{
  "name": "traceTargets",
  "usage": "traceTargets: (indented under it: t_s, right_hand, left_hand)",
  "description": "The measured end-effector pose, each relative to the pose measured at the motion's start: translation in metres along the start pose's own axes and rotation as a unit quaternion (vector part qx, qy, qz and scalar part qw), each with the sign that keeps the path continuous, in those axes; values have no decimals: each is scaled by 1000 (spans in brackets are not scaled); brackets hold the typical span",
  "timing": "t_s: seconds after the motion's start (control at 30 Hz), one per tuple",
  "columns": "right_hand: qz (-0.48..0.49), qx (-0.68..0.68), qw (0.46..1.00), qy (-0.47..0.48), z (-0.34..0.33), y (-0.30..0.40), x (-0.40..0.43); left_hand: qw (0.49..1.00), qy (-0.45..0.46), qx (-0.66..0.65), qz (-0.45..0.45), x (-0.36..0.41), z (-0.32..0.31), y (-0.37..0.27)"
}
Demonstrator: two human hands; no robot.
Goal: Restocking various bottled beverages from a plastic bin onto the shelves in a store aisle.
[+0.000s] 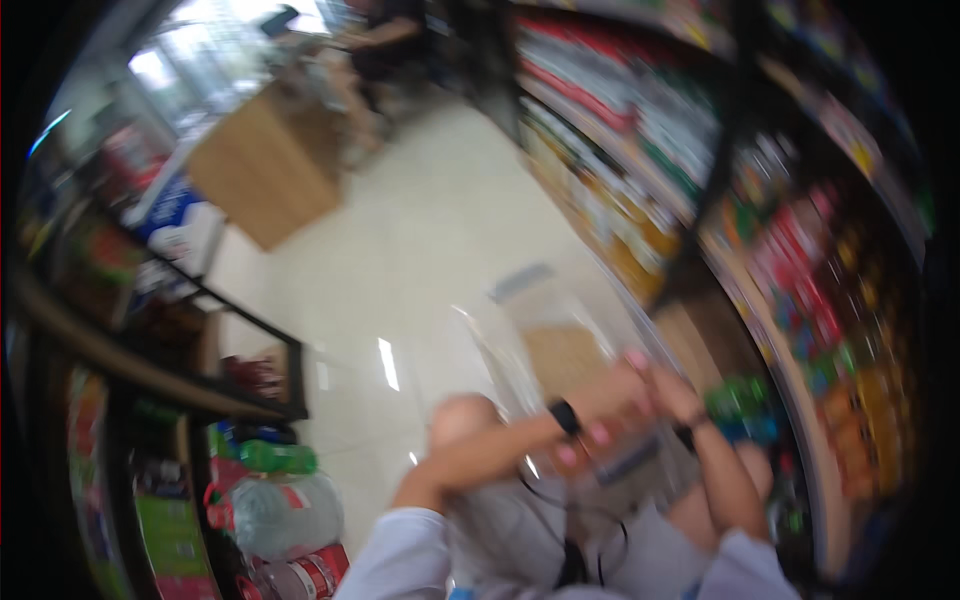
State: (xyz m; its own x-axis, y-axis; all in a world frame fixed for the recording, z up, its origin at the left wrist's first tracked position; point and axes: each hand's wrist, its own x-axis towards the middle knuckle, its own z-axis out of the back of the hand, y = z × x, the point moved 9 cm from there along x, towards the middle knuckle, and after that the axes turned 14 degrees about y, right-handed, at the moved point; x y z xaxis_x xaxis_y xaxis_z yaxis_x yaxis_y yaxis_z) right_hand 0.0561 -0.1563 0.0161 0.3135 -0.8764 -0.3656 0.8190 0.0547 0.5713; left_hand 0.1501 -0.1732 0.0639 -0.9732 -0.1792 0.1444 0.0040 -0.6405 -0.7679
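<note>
My left hand [611, 390], with a black watch [564, 418] at the wrist, reaches across over a clear plastic bin [480, 330]. My right hand [671, 391], a dark band at its wrist, meets it there. The two hands overlap, and motion blur hides whether the fingers hold anything. Inside the bin a flat tan patch [562, 352] shows, its kind unclear. The bin stands on the floor in front of my bent knees, close to the right-hand shelf. A thin black cable [619, 517] hangs over my lap.
Shelves of bottles [630, 232] run along the right. At the lower left are a large clear jug [285, 514] and a green bottle [277, 456]. Beyond the pale tiled floor [390, 247] stands a wooden counter [262, 165], with a person [386, 37] beside it.
</note>
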Motion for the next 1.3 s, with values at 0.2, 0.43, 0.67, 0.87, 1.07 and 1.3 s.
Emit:
traceTargets:
  t_s: [0.2, 0.43, 0.67, 0.87, 1.07, 1.3]
  right_hand:
    - [-98, -28, 991, -87, -3, -41, 5]
    - [-143, 15, 968, -208, 59, -9, -62]
    - [-99, 100, 886, -442, 115, 13, -137]
    - [-81, -15, 861, -501, 127, 36, -144]
    - [-50, -165, 859, -481, 124, 18, -106]
    - [-63, -147, 880, -447, 114, -32, -48]
  left_hand:
    - [994, -13, 93, 59, 8, 56, -30]
    - [972, -129, 194, -44, 9, 83, -76]
    - [929, -226, 274, -109, 9, 108, -102]
    - [924, -246, 279, -90, 12, 116, -91]
    - [933, -227, 278, -36, 24, 123, -74]
    - [938, -196, 286, 9, 37, 113, -49]
